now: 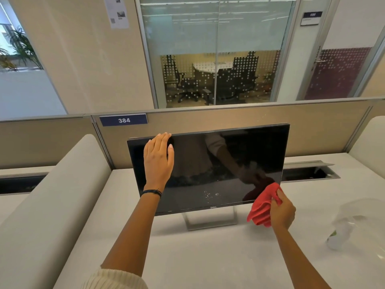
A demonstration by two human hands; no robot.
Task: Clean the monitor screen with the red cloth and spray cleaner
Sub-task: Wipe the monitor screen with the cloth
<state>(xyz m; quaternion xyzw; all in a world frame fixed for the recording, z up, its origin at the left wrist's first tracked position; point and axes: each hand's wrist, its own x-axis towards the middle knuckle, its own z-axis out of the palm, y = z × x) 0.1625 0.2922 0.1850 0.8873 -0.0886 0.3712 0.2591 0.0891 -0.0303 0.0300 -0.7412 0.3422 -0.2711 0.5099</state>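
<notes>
The person is standing at a white desk (208,257) and is working on a Dell monitor (208,163) that is standing on its silver stand (210,221) near the beige partition (229,124). The left hand (159,159) is lying flat on the upper left part of the dark screen, with the fingers together and curling over the top edge, so it is steadying the monitor. The right hand (282,213) is clamping the red cloth (263,207) between thumb and fingers; the cloth is bunched and is touching the lower right corner of the screen. Some small droplets (210,195) of cleaner are showing on the lower middle of the glass, not yet wiped. The spray bottle (341,232) is lying on the desk at the right, well apart from both hands, and it is blurred.

It seems the spraying is done and the wiping step is in hand. The next move is probably calling for the cloth to travel left across the droplets, with light pressure, while the left hand is bracing the panel against tilting.
</notes>
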